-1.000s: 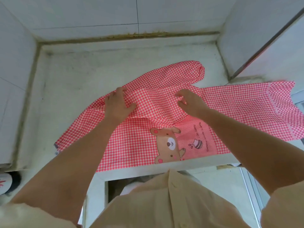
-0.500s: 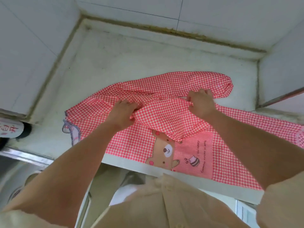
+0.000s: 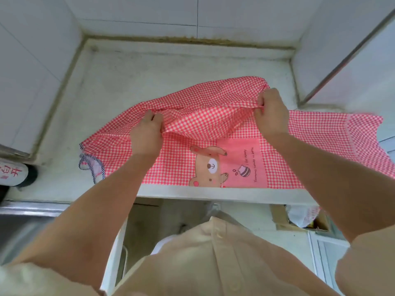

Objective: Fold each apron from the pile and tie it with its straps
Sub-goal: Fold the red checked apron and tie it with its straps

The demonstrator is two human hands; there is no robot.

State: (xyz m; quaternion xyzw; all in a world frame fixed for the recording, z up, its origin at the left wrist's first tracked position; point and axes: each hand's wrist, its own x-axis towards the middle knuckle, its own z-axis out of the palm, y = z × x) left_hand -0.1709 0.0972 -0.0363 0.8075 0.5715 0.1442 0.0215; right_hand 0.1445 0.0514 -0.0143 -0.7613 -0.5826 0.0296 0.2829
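1. Dealing with one apron [image 3: 310,146], spread over the counter [image 3: 149,82], long axis left to right, bear print [image 3: 210,167] face up at the near edge
2. Pinching a raised fold of it in the left hand [image 3: 146,133], fingers curled down onto the cloth, left of the middle
3. Clamping the same fold in the right hand [image 3: 270,116], thumb and fingers closed on a thin hem, farther back and to the right
4. Holding that fold stretched between both hands, lifted clear of the layer below and sagging a little midway
5. Judging this as an early fold: nothing tied, no straps clearly made out, only a striped trim [image 3: 100,165] at the left end
6. Turning on one relation next: held edge on the far side, bear print between it and the body, so likely a pull toward the body across the short axis, hands level
7. Watching the right end, well beyond the right hand, seemingly past the counter's corner; likely to drag
8. Noting a bottle [image 3: 12,171] and a sink [image 3: 25,221] at the left, well apart from the apron
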